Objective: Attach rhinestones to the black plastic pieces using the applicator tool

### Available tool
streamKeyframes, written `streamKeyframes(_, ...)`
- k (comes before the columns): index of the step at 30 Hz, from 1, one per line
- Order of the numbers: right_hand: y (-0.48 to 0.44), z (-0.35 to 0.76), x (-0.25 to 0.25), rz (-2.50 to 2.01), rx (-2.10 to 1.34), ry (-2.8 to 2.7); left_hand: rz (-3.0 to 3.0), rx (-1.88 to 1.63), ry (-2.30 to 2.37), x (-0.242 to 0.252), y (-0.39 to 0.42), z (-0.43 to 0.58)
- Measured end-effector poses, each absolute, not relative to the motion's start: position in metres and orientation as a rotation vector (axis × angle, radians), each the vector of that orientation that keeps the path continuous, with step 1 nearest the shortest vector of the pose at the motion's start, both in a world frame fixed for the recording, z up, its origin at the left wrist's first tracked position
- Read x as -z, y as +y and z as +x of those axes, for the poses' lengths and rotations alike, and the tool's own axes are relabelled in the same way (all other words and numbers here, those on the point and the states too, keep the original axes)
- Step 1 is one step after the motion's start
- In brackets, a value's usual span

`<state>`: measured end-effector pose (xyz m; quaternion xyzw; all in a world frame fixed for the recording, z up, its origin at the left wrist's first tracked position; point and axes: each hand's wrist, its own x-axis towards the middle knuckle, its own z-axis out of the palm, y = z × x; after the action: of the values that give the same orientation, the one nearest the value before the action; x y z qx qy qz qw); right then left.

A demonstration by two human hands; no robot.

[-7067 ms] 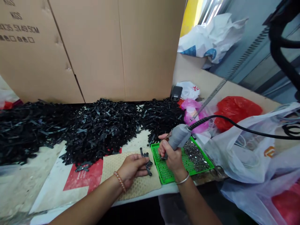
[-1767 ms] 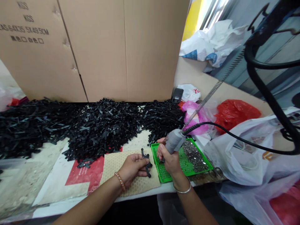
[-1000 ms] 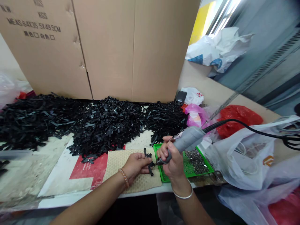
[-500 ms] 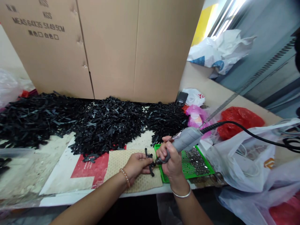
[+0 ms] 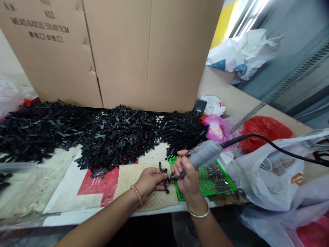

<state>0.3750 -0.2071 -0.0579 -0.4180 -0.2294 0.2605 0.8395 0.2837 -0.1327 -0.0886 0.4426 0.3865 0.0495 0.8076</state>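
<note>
My left hand [image 5: 151, 179] pinches a small black plastic part [image 5: 164, 171] with several arms, held just above a beige honeycomb-patterned mat [image 5: 128, 175]. My right hand [image 5: 189, 175] is wrapped round a grey electric screwdriver [image 5: 205, 154], which tilts down to the left. Its tip meets the black part beside my left fingertips; the exact contact point is hidden by the fingers. Partly behind my right hand lies a green tray [image 5: 181, 197] with small metal screws [image 5: 218, 177] heaped at its right side.
Heaps of black plastic parts [image 5: 118, 133] spread along the back before a tall cardboard box [image 5: 123, 55]. A coiled spring [image 5: 246, 118] and black cable [image 5: 259, 137] run from the screwdriver to the right. Plastic bags [image 5: 272, 175] crowd the right side; scissors [image 5: 241, 194] lie by the tray.
Both hands, the black part and the screwdriver stay almost in place. The camera view has shifted slightly.
</note>
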Motion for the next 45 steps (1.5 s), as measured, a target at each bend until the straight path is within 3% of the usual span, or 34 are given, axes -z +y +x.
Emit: streamKeyframes(45,-0.2105,0.3731,0.0598,-0.901,-0.524,-0.524,0.924,-0.107,0.813,0.0873,-0.1335,0.2835)
